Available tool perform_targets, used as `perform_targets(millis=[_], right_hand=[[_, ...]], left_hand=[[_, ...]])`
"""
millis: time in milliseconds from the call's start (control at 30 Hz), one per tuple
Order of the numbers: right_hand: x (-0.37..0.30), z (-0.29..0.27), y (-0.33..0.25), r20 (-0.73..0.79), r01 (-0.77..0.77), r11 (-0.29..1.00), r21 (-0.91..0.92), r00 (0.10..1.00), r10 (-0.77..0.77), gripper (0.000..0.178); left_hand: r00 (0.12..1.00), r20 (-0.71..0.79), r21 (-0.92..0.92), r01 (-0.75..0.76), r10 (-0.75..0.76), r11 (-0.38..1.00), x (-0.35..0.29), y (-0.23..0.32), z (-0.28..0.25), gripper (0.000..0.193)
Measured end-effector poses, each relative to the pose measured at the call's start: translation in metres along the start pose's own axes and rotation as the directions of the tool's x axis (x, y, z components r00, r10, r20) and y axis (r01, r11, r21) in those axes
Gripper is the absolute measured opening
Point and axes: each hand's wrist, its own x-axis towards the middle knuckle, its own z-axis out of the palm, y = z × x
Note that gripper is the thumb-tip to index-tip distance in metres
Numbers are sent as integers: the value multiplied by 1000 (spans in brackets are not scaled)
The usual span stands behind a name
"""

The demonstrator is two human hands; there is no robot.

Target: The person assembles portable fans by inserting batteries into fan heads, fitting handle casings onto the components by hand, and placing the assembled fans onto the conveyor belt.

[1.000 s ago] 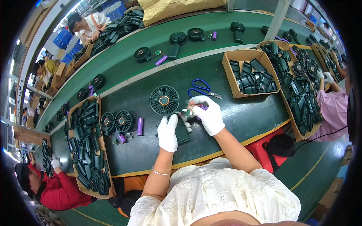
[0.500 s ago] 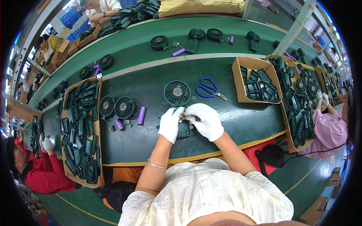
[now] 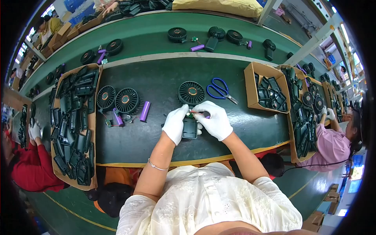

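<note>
On the workbench a black handheld fan (image 3: 191, 93) lies with its round grille away from me and its open handle shell (image 3: 190, 129) toward me. My left hand (image 3: 174, 123), in a white glove, is closed around the left side of the handle, its fingertips near the neck. A small green circuit board (image 3: 190, 115) with thin red wires shows at the top of the handle. My right hand (image 3: 214, 120), gloved too, pinches at the wires beside the board. A bit of purple shows under its fingers, mostly hidden. Blue-handled scissors (image 3: 219, 91) lie beyond my right hand.
Two fan heads (image 3: 127, 100) with wires and purple battery cells (image 3: 145, 111) lie left. Cardboard boxes of black shells stand at left (image 3: 94, 156) and right (image 3: 254, 102). More fans (image 3: 177, 34) sit on the green belt (image 3: 145, 43) behind. Co-workers sit on both sides.
My head view has shifted slightly. My fingers have moved at the handle's top: the wires are less visible, and more of the open handle and the green board shows.
</note>
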Motion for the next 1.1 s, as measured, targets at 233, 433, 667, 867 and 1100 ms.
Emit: perform_targets(millis=[233, 433, 667, 867, 1100], right_hand=[[2, 0, 5, -53, 158, 981, -113, 985, -164, 14], [4, 4, 12, -95, 212, 957, -199, 967, -234, 12], [1, 2, 5, 7, 404, 791, -460, 892, -452, 26], [-7, 5, 3, 35, 415, 735, -536, 881, -472, 29], [-11, 5, 2, 34, 419, 735, -533, 879, -476, 29]], left_hand=[[1000, 4, -48, 11, -10, 999, -1, 2, 0, 36], [999, 40, -125, 22, -17, 992, 4, -2, -4, 34], [998, -24, -117, -59, 57, 991, 16, -18, -17, 30], [999, 17, -183, -37, 41, 982, 14, -15, -11, 28], [997, -75, -4, -34, 33, 999, 17, -18, -14, 40]])
